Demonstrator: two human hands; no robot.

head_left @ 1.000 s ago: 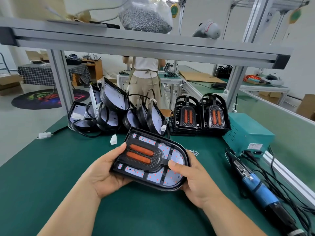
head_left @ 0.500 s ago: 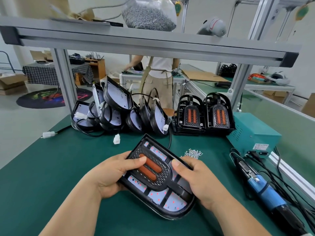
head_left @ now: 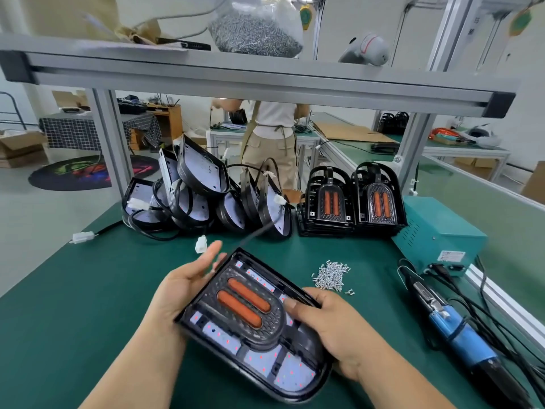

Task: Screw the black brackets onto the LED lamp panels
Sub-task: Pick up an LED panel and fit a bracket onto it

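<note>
So the LED lamp panel (head_left: 290, 371) is getting swung round in the hands. A second ago it sits crossways with the rounded end off to the right. Now the rounded end points back at the person, the flat end faces away, and the whole thing is lower, close over the table (head_left: 88, 290). Can't tell if it's actually touching the mat yet. The black bracket (head_left: 267, 327) with the two orange strips sits face up in the middle of the panel and looks settled in its spot.

The grip has changed too. The left hand (head_left: 182, 287) had its thumb over the top before. Now it's opened out, fingers straight, just cradling the panel's left edge up near the far corner. The right hand (head_left: 333, 329) is the one really holding on, with the thumb on top of the right rim beside the bracket and the fingers wrapped underneath.

My read is that this is lining up, not fastening. There's no screw in either hand. The blue electric screwdriver (head_left: 454, 329) lies untouched on the table to the right, and the little heap of screws (head_left: 331, 274) sits between it and the panel's far end. With the left hand letting go, I'd guess the panel gets set down flat next, then someone reaches for a screw and the driver. The bracket is probably still loose, so tipping the panel could shift it.
</note>
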